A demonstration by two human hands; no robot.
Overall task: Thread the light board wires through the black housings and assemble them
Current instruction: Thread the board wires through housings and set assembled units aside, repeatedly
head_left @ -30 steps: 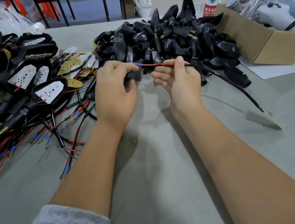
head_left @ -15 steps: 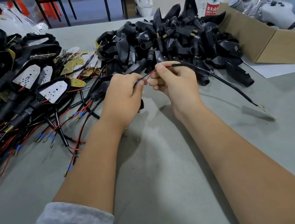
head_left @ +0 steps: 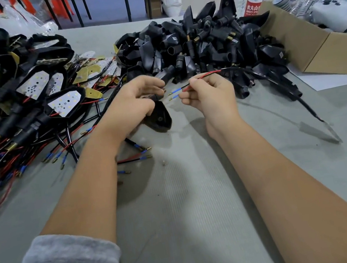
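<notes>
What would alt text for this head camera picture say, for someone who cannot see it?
A person's right hand pinches a red and black wire pair, aiming its blue-sleeved tips at a black housing gripped by the left hand. Piles of black housings and wired light boards cover the grey table behind.

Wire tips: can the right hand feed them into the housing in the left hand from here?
Probably yes. The right hand pinches the red and black wires, and their blue tips point at the black housing in the left hand's grip. Only open air lies between them.
</notes>
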